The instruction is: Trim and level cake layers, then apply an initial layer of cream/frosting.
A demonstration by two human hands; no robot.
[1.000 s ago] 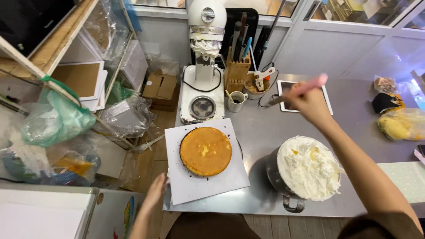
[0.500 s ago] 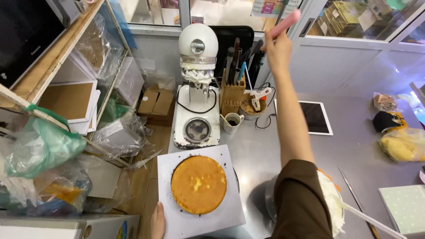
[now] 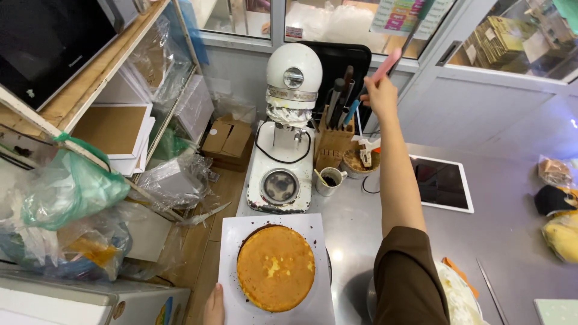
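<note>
A round golden sponge cake [image 3: 276,267] lies on a white square board [image 3: 241,235] at the near edge of the steel counter. My left hand [image 3: 213,304] rests against the board's near left edge. My right hand [image 3: 378,94] is stretched far forward, shut on a pink-handled tool [image 3: 388,64] held above the wooden utensil block [image 3: 333,139]. My dark sleeve hides most of a bowl of white cream [image 3: 460,299] at the lower right.
A white stand mixer [image 3: 288,117] stands behind the cake. Beside it are a metal cup [image 3: 328,181] and a small bowl [image 3: 357,161]. A tablet [image 3: 441,182] lies on the counter [image 3: 512,241]. Bagged items [image 3: 563,232] sit far right. Shelves with plastic bags [image 3: 72,186] fill the left.
My right hand has lifted from over the cream bowl and reached forward and up with the pink-handled tool toward the utensil block. The view has shifted closer to the mixer.
</note>
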